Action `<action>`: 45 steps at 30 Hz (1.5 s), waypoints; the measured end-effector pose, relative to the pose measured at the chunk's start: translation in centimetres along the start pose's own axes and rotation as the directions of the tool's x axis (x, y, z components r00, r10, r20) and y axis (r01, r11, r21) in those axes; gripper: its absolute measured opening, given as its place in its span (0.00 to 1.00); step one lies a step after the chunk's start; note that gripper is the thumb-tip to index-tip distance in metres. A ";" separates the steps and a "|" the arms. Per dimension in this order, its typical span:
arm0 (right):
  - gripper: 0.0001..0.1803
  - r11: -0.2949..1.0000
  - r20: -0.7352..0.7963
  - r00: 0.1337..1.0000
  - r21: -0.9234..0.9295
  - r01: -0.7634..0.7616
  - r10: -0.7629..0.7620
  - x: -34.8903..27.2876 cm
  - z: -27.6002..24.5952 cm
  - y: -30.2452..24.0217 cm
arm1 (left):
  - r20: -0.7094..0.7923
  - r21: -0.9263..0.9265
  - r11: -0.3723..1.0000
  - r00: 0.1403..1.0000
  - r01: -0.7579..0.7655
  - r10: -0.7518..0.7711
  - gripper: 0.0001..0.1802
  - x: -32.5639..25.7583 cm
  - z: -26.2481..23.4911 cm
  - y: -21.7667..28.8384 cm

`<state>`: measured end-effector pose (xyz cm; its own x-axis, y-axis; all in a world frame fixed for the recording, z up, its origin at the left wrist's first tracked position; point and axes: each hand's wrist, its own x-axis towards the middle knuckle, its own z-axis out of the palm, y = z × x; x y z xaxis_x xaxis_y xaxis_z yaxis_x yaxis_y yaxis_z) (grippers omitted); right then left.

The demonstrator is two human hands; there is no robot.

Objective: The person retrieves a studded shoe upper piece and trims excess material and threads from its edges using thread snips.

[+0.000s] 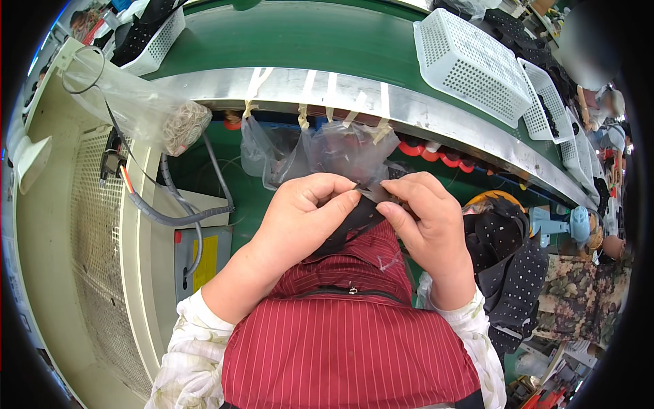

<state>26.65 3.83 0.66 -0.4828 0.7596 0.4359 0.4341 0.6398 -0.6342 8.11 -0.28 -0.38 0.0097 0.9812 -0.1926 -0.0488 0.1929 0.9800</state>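
Note:
A piece of black fabric hangs between my hands in front of my red pinstriped apron. My left hand pinches its upper edge between thumb and forefinger. From the other side, my right hand grips the same edge with thumb and fingertips. A small greyish piece shows between the fingertips; I cannot make out whether it is part of the fabric. The lower end of the black fabric drops onto the apron.
See-through plastic bags hang taped to the metal edge of a green conveyor belt. A white perforated basket stands on it. Black dotted fabric is heaped at my right. A beige machine housing stands left.

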 end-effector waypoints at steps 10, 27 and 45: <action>0.13 0.995 0.024 0.997 0.067 -0.081 0.079 0.1 0.1 0.2 | 0.032 0.065 0.998 0.999 0.009 -0.012 0.08 0.0 0.2 0.4; 0.04 0.807 0.150 0.931 0.465 -0.363 0.332 -0.1 0.8 0.7 | 0.115 0.231 0.970 0.992 -0.075 0.050 0.08 0.2 0.3 0.3; 0.04 0.792 0.029 0.951 0.547 -0.272 0.307 -0.1 0.8 0.7 | 0.361 0.463 0.760 0.880 -0.456 0.309 0.09 1.7 -1.5 0.8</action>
<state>26.43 4.11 -0.34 -0.3481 0.9156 0.2014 0.0595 0.2360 -0.9699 6.54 1.52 0.03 0.3535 0.9231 0.1512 0.4204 -0.3012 0.8559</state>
